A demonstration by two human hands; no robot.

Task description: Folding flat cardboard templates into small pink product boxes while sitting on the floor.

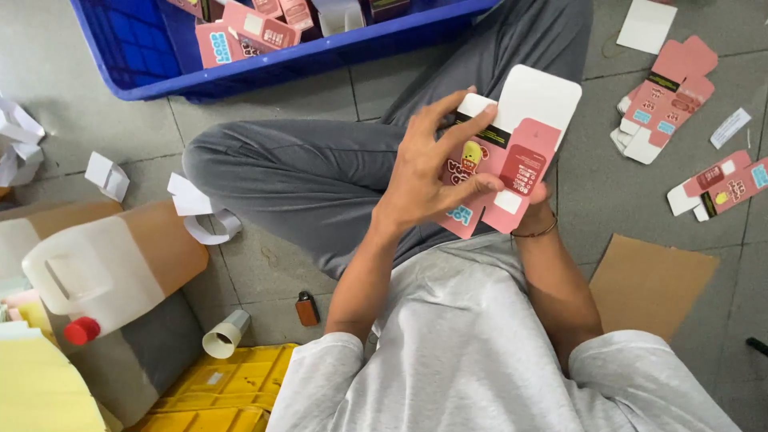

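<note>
Grey floor tiles (264,264) lay littered with flat cartons. Above the lap, left hand (424,172) spread its fingers over a pink carton (520,148); right hand (538,196) pinched it underneath, steadying it.

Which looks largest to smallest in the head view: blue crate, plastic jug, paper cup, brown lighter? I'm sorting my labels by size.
1. blue crate, though cut off by the frame edge
2. plastic jug, nearer the camera, so its lead over the rest may be overstated
3. paper cup
4. brown lighter
</note>
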